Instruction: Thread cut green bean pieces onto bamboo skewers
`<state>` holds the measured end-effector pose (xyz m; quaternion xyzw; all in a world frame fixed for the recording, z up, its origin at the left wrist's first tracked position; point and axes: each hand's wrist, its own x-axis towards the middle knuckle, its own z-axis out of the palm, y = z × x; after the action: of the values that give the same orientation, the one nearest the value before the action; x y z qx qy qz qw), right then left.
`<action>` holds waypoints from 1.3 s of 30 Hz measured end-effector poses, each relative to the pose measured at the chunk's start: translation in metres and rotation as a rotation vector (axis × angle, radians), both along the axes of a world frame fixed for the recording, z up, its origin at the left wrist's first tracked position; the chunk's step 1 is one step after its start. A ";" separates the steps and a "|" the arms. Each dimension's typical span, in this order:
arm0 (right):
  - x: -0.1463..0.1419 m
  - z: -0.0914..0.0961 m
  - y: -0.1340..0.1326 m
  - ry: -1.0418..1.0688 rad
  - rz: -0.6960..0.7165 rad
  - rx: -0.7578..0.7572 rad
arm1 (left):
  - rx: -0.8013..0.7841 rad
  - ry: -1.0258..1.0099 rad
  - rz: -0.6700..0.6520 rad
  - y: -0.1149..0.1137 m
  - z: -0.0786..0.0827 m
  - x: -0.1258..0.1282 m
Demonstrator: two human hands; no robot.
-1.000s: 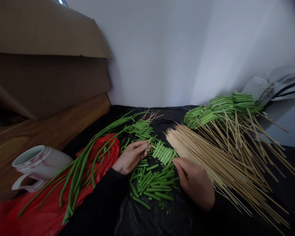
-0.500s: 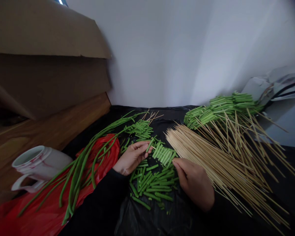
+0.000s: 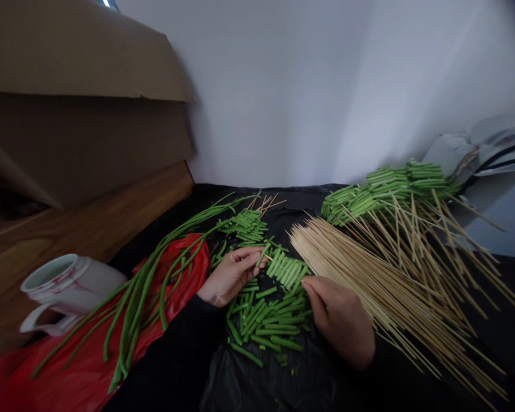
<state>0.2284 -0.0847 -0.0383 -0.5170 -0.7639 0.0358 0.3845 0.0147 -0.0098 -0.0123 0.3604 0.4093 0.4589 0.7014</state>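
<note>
My left hand (image 3: 236,273) pinches a short piece of green bean (image 3: 263,253) between thumb and fingers, at the pointed end of a bamboo skewer. Several cut bean pieces sit side by side on that skewer, forming a green bean skewer (image 3: 288,270). Its other end is pinched by my right hand (image 3: 341,317), whose fingertips are closed. Below both hands lies a loose pile of cut bean pieces (image 3: 270,323). Another heap of cut bean pieces (image 3: 246,225) lies beyond my left hand.
Bare bamboo skewers (image 3: 369,280) lie at the right, with filled bean skewers (image 3: 386,189) stacked behind. Long uncut beans (image 3: 141,286) rest over a red plastic bag (image 3: 189,269) at left. A white mug (image 3: 75,289) and a cardboard box (image 3: 86,131) stand farther left.
Hardly anything differs. Both hands keep nearly the same place, with the bean piece in my left hand turned slightly at the skewer's tip.
</note>
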 end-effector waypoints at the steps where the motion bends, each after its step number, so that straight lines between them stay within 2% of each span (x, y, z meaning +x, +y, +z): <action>1: 0.000 0.000 0.000 0.005 0.002 -0.002 | 0.002 -0.003 0.002 0.000 0.000 0.000; 9: 0.000 0.001 0.000 -0.006 0.012 -0.009 | 0.014 0.013 0.008 -0.001 0.002 0.001; 18: -0.002 -0.003 -0.001 -0.018 0.004 -0.037 | 0.046 0.028 -0.006 -0.001 -0.004 0.003; 26: -0.003 0.001 -0.001 -0.016 0.004 -0.008 | -0.041 -0.037 0.003 -0.005 0.004 0.008; 39: -0.003 -0.001 -0.003 -0.001 0.035 -0.016 | -0.080 -0.023 -0.037 -0.005 -0.005 0.009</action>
<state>0.2252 -0.0881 -0.0394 -0.5065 -0.7728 0.0486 0.3792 0.0242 -0.0152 -0.0178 0.3343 0.4122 0.4334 0.7284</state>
